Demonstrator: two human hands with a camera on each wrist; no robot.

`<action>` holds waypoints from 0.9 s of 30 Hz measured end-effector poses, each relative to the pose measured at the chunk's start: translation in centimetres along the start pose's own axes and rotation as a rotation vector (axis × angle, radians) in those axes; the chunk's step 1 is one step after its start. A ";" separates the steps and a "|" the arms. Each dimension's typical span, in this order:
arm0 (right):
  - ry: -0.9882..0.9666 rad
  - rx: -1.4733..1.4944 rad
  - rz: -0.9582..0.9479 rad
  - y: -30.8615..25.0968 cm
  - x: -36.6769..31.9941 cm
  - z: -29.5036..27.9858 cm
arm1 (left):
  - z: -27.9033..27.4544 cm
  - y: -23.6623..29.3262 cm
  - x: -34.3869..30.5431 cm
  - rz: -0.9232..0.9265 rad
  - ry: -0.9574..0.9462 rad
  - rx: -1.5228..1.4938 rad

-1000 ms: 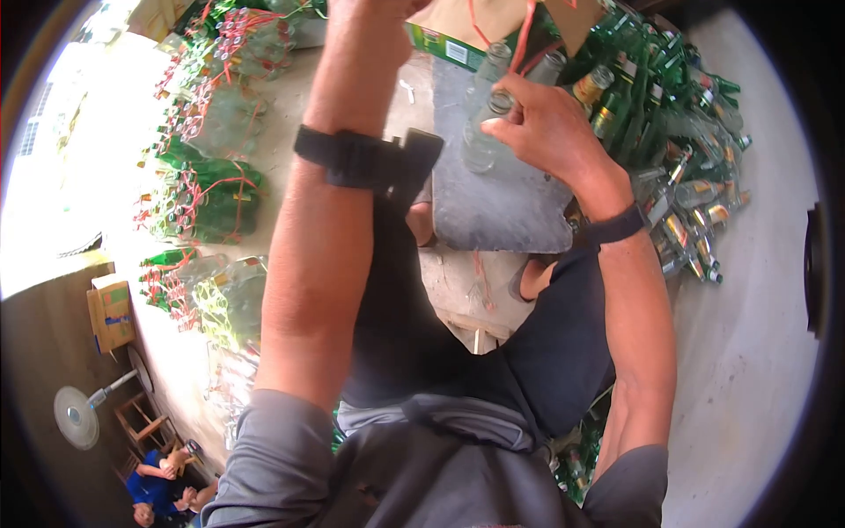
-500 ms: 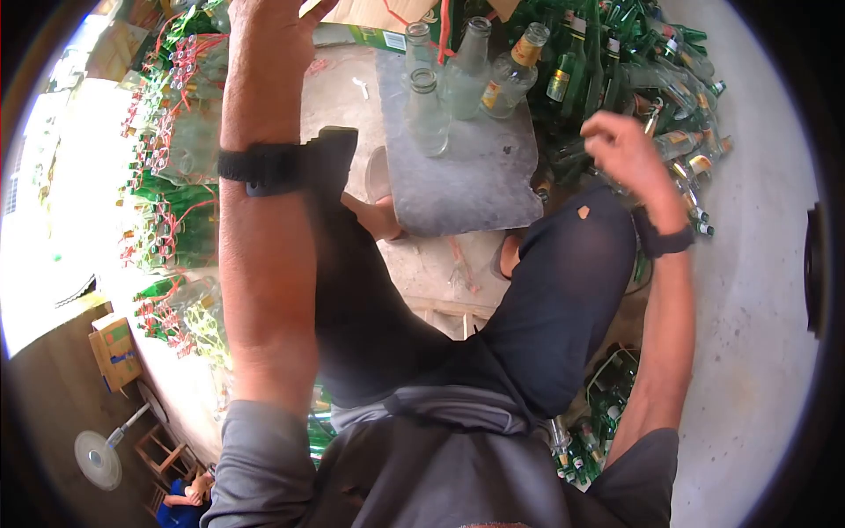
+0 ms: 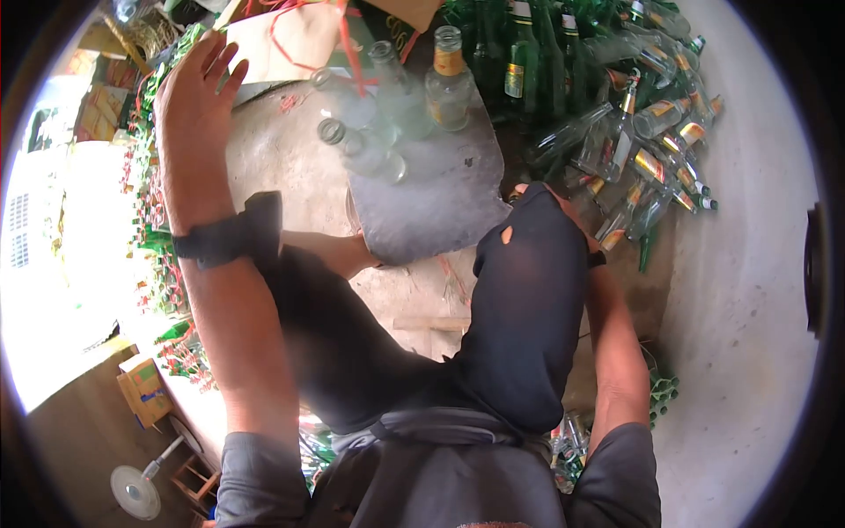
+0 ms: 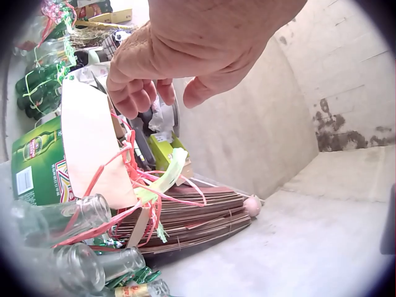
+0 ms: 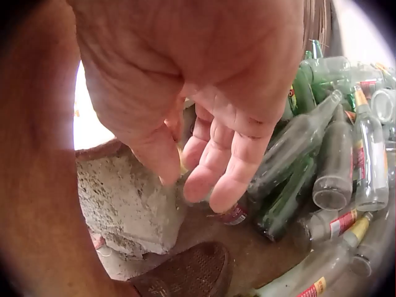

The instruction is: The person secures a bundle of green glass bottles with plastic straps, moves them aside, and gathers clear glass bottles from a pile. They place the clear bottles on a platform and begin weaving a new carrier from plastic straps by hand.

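Several clear bottles stand on a grey board (image 3: 431,207); one bottle (image 3: 449,92) has an orange neck label. My left hand (image 3: 194,110) is raised at the upper left beside cardboard (image 3: 282,40), empty. Seen in the left wrist view, that hand (image 4: 210,49) hangs over red string (image 4: 131,154) with its fingers loosely bent. Behind my knee, my right hand (image 3: 568,207) is mostly hidden. The right wrist view has this hand (image 5: 192,74) reaching down, fingers apart from the thumb, close to a red-labelled bottle (image 5: 234,215); whether they touch is unclear.
A heap of loose bottles (image 3: 634,132) lies right of the board against a wall (image 3: 748,264). String-tied bottles line the left side. Flattened cardboard (image 4: 198,216) is stacked beyond the board. A concrete block (image 5: 127,201) and a shoe (image 5: 185,272) are low by my right hand.
My right hand has let go of a clear bottle on the board and moved down behind my right knee. My left hand has come into head view, farther left. The view has shifted.
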State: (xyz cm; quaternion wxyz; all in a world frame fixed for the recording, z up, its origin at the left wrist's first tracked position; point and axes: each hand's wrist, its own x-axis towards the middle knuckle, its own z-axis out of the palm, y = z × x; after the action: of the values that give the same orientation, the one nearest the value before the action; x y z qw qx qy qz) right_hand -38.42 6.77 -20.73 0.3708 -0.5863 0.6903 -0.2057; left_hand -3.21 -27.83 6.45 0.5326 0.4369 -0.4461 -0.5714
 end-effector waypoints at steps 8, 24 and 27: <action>0.183 -0.224 0.038 -1.6 1.1 3.6 | 0.5 -0.2 1.0 -0.081 -0.021 0.023; 0.529 -0.016 -0.033 -0.7 1.6 2.1 | -2.5 0.0 2.9 -0.068 -0.127 0.113; 0.563 0.042 -0.012 -0.4 1.9 1.3 | -2.2 0.0 2.6 -0.065 -0.122 0.119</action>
State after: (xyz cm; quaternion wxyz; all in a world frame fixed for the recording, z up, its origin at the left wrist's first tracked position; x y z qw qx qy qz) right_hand -37.24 5.09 -21.80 0.1755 -0.5021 0.7583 -0.3769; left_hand -1.21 -30.54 5.92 0.4590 0.4463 -0.4964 -0.5863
